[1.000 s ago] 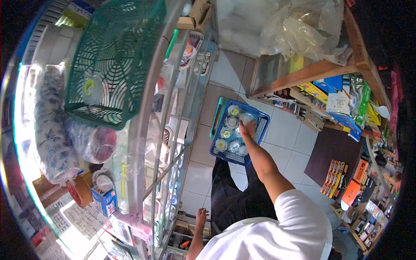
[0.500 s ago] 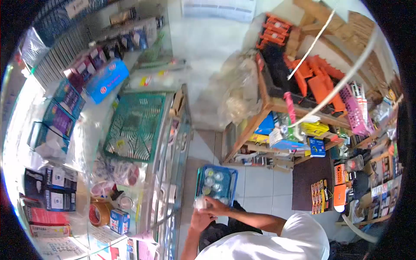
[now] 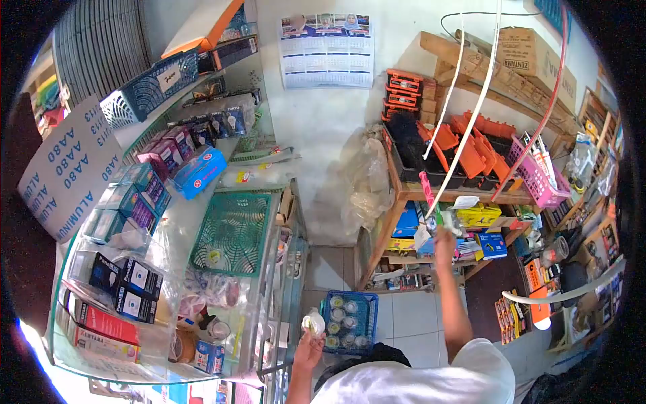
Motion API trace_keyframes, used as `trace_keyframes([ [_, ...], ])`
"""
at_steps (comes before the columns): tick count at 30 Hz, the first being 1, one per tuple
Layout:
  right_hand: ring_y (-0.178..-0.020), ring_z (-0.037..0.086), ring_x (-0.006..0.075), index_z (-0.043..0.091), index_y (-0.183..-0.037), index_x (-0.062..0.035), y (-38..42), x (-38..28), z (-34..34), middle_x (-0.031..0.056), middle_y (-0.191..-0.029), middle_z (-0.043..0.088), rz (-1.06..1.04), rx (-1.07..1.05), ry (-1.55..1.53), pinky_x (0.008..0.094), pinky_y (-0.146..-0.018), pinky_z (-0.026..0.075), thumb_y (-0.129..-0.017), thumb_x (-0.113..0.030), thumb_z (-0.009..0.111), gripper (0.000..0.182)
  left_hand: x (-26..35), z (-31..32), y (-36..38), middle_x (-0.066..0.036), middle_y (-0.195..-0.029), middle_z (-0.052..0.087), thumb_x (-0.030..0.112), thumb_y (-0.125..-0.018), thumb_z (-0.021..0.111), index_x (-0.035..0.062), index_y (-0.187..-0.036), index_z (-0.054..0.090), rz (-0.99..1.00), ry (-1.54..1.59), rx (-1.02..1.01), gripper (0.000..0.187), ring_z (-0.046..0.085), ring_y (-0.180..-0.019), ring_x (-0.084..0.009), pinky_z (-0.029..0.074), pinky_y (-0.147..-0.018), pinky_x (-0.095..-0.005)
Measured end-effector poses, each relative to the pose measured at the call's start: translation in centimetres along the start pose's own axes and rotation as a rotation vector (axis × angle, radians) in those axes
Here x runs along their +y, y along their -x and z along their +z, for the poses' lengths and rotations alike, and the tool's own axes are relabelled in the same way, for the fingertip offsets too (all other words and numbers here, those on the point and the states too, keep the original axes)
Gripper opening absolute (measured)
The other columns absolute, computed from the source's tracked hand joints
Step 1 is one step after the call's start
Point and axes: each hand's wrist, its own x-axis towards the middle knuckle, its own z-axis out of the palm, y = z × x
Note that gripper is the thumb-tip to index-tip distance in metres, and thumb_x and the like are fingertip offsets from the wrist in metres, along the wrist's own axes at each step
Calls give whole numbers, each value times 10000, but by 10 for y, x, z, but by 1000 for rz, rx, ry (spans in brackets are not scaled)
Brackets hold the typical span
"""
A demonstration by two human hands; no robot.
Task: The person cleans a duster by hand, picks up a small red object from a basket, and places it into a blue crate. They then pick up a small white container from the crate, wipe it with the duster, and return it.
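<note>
My left hand is wrapped round a small, whitish, round item, raised beside the blue basket. In that basket sit several round items with pale tops. My right hand reaches out to the front of the wooden shelf. It is right at the lower end of a long slim thing with a pink upper part and a green part. The right fingers are too small and hidden to make out their grip.
A glass display counter on the left carries boxes and a green basket. On the right stands a wooden shelf with orange tool boxes. White cords hang in front of it. A calendar is on the wall.
My hands were together at the round item over the basket's near edge. The right hand has left it and stretched to the shelf; the left still holds it. My view has shifted.
</note>
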Motion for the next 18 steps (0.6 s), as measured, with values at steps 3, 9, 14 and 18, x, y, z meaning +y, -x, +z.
trace_keyframes([
  [3,-668,518,92,615,-1066,-74,-15,-96,3,47,-809,598,9,-82,7,239,-554,388,-890,-504,531,472,0,0,-3,-60,-997,640,374,-911,566,108,-1173,534,62,-61,96,374,645,-823,-197,502,-649,-295],
  [9,-665,551,115,572,-1009,-161,-35,-165,50,-8,-840,592,322,-486,-213,283,-589,404,-895,-474,553,333,7,41,-14,-38,-1057,629,412,-911,561,136,-1164,540,43,-232,103,375,609,-958,-226,481,-725,-345],
  [14,-565,471,72,502,-966,-135,-26,-178,49,-16,-767,522,236,-686,-634,209,-471,355,-931,-278,551,155,22,81,-16,-77,-1178,591,355,-874,570,109,-1145,562,117,-135,-91,366,568,-1051,-283,468,-795,-411],
  [18,-608,491,125,410,-1347,-178,12,-129,12,24,-915,544,256,-784,-767,250,-520,409,-857,-224,650,548,32,106,-5,-117,-1214,575,283,-836,575,75,-1169,552,239,49,-120,394,553,-1102,-326,494,-790,-423],
])
